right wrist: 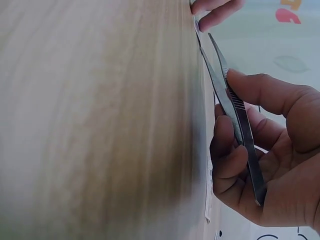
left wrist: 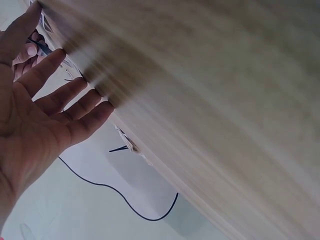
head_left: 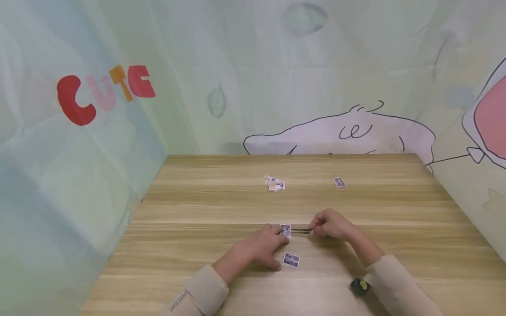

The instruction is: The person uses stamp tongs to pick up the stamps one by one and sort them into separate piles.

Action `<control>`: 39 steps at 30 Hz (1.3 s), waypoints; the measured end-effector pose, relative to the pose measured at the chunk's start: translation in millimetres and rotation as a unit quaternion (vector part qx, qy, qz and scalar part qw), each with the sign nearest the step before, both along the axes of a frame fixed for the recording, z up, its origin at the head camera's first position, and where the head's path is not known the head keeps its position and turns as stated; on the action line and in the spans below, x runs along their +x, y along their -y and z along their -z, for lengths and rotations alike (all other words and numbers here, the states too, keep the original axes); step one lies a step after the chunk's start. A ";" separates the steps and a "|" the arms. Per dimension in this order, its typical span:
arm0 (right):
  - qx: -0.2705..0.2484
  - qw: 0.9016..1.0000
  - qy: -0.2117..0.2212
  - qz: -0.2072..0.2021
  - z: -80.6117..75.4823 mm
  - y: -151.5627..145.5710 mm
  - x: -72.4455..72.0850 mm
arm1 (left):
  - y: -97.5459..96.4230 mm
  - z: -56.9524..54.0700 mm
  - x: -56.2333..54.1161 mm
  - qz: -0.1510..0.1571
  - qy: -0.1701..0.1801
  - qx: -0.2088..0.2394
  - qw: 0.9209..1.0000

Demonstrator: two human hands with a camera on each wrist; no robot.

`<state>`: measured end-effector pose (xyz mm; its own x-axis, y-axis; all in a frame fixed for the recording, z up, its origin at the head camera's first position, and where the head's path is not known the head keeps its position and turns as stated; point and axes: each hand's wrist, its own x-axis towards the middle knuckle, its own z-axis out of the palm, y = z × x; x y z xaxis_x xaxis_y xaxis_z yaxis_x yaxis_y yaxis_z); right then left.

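My right hand [head_left: 330,224] pinches a pair of metal tweezers [right wrist: 244,117] between thumb and fingers. Its two arms stand apart in the right wrist view, and one tip reaches the edge of a small picture card. That card [head_left: 285,231] lies on the table between the hands. My left hand [head_left: 261,246] has its fingers spread, fingertips down on the tabletop, with the index finger right at the card's edge. Just in front of the left thumb lies a second small card [head_left: 291,260], slightly turned.
Further back on the wooden table [head_left: 205,197] lies an overlapping pile of small cards [head_left: 275,183]. A single card [head_left: 339,182] sits to the right of it. Beside the right sleeve is a small black object [head_left: 359,287] with a yellow-green spot. Printed cloth walls border the table.
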<state>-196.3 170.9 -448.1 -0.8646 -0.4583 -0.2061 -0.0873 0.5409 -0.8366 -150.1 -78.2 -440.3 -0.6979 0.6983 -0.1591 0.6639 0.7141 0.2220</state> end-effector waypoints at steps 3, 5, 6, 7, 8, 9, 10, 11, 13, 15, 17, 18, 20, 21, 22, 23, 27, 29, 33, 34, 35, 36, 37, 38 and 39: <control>0.002 1.000 -0.001 0.002 0.2 0.2 0.6 | -0.2 0.5 -0.3 0.001 -0.001 0.000 1.000; 0.001 1.000 -0.002 0.004 0.6 0.8 0.9 | -0.1 0.5 -0.3 0.004 -0.005 0.000 1.000; 0.000 1.000 -0.002 0.005 1.1 1.3 1.0 | 0.1 0.6 -0.2 0.005 -0.005 0.000 1.000; -0.001 1.000 -0.002 0.005 1.8 2.1 1.0 | 0.4 0.7 0.0 0.006 -0.007 0.001 1.000; -0.003 1.000 -0.001 0.005 2.4 3.1 1.0 | 0.8 1.0 0.1 0.006 -0.008 0.000 1.000; -0.004 1.000 -0.001 0.004 3.0 4.3 0.9 | 1.2 1.2 0.3 0.006 -0.007 0.000 1.000; -0.006 1.000 0.000 0.004 3.6 5.6 1.1 | 1.7 1.5 0.3 0.004 -0.005 0.000 1.000; -0.006 1.000 -0.001 0.004 4.2 6.9 1.2 | 2.1 1.7 0.4 0.001 -0.003 0.001 1.000; -0.004 1.000 -0.003 0.006 4.6 9.0 1.6 | 2.5 2.1 0.5 -0.004 0.002 0.002 1.000; 0.003 1.000 -0.007 0.012 4.1 10.2 2.3 | 2.3 2.1 0.6 -0.007 0.008 0.004 1.000; 0.009 1.000 -0.011 0.018 2.9 10.8 3.0 | 1.6 1.4 0.8 -0.008 0.011 0.008 1.000; 0.011 1.000 -0.012 0.021 1.8 11.1 3.5 | 1.1 1.2 1.0 -0.009 0.012 0.008 1.000; 0.015 0.999 -0.013 0.026 0.1 11.7 4.2 | 0.1 0.2 0.8 -0.009 0.011 0.009 1.000; 0.017 0.999 -0.015 0.027 -0.7 12.0 4.6 | -0.4 -0.4 0.8 -0.010 0.011 0.009 1.000; 0.018 0.999 -0.016 0.029 -1.2 12.5 4.9 | -0.7 -1.0 0.6 -0.010 0.010 0.008 1.000; 0.019 0.999 -0.017 0.030 -1.5 12.9 5.6 | -0.9 -1.4 0.6 -0.010 0.010 0.007 1.000; 0.024 0.999 -0.025 0.037 0.2 14.6 6.8 | -1.3 -3.3 0.5 -0.010 0.012 0.006 1.000; 0.029 0.998 -0.028 0.041 0.8 15.9 7.0 | -0.9 -3.8 0.3 -0.011 0.015 0.007 1.000; 0.037 0.998 -0.029 0.045 -1.8 17.1 6.3 | -0.5 -4.3 -0.4 -0.017 0.019 0.010 1.000; 0.037 0.998 -0.026 0.045 -2.5 17.0 6.5 | -0.3 -4.0 -0.4 -0.019 0.021 0.009 1.000; 0.036 0.998 -0.024 0.046 -2.8 16.7 6.4 | -0.2 -3.6 -0.3 -0.019 0.021 0.009 1.000; 0.035 0.998 -0.021 0.047 -3.1 16.3 6.6 | -0.2 -2.8 -0.4 -0.020 0.021 0.009 1.000; 0.034 0.998 -0.018 0.050 -3.0 15.6 6.7 | -0.1 -2.2 -0.3 -0.018 0.019 0.008 1.000; 0.032 0.998 -0.016 0.052 -2.4 14.9 6.8 | 0.0 -1.2 -0.2 -0.017 0.016 0.007 1.000; 0.029 0.998 -0.012 0.056 -1.9 14.4 7.2 | 0.2 -0.3 0.0 -0.014 0.012 0.006 1.000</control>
